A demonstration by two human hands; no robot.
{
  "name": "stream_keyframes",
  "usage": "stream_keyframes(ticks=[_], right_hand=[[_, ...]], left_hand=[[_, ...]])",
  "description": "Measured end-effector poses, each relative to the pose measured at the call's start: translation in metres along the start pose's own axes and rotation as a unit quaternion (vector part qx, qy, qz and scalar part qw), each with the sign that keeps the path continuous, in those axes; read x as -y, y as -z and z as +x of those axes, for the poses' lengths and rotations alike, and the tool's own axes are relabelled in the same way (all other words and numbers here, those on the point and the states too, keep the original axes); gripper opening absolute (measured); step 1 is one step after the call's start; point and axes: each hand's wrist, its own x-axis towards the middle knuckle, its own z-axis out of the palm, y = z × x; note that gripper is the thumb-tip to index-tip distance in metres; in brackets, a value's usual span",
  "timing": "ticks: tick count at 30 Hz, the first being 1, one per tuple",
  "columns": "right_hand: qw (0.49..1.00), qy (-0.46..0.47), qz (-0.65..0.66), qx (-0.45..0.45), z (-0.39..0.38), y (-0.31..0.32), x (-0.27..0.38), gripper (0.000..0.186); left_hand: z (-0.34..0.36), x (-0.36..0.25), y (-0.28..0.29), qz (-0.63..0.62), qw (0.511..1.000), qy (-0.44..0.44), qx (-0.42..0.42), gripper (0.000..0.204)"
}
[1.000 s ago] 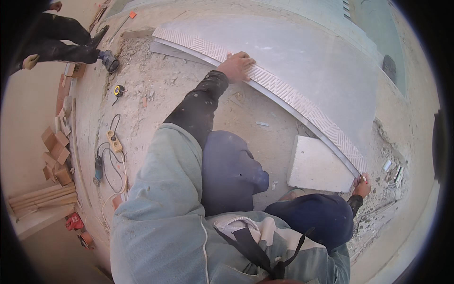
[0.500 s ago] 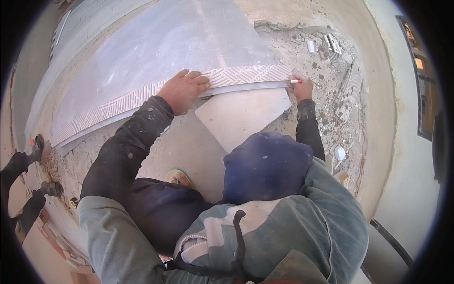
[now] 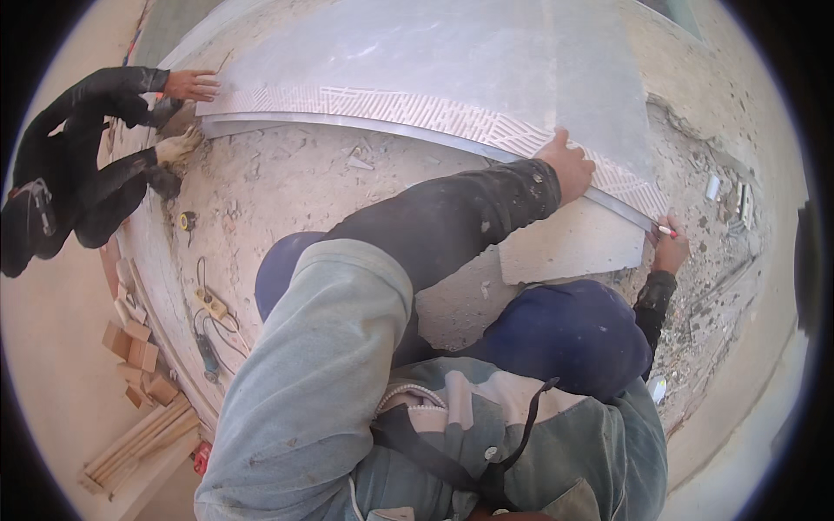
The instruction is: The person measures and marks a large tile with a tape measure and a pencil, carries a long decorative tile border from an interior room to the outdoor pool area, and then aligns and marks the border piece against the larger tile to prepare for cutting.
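Observation:
A large grey tile (image 3: 434, 52) lies on the rough sandy floor. Along its near edge runs a long strip with a white ridged pattern (image 3: 408, 106), with a grey metal straightedge (image 3: 347, 122) beside it. My left hand (image 3: 569, 165) presses down on the strip near its right end. My right hand (image 3: 671, 250) holds a red and white pen (image 3: 665, 231) at the straightedge's right tip. A smaller pale tile piece (image 3: 573, 247) lies just below. At the far left, a co-worker's two hands (image 3: 193, 84) hold the other end of the strip.
A yellow tape measure (image 3: 187, 220) and a power strip with cables (image 3: 211, 302) lie on the floor at left. Wood blocks (image 3: 139, 347) and planks (image 3: 139, 443) sit lower left. Rubble and small debris (image 3: 725, 187) lie at right. My knees fill the centre.
The view has swung, so the strip now arcs across the top and the co-worker shows at left. Both my hands stay at the strip's right end.

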Motion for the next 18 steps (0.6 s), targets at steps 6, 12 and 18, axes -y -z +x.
stream_keyframes(ticks=[6, 12, 18], right_hand=[[0.981, 0.098, -0.134, -0.1, -0.034, -0.002, 0.027, 0.042], [0.981, 0.152, 0.049, -0.113, -0.095, -0.015, 0.058, 0.036], [0.947, 0.306, -0.028, 0.094, -0.151, -0.057, 0.062, 0.026]], left_hand=[[0.006, 0.004, 0.006, -0.018, 0.998, 0.0, 0.054, 0.025], [0.014, 0.005, 0.007, -0.042, 0.996, 0.011, 0.077, 0.026], [0.021, 0.005, 0.012, -0.014, 0.996, 0.015, 0.09, 0.033]])
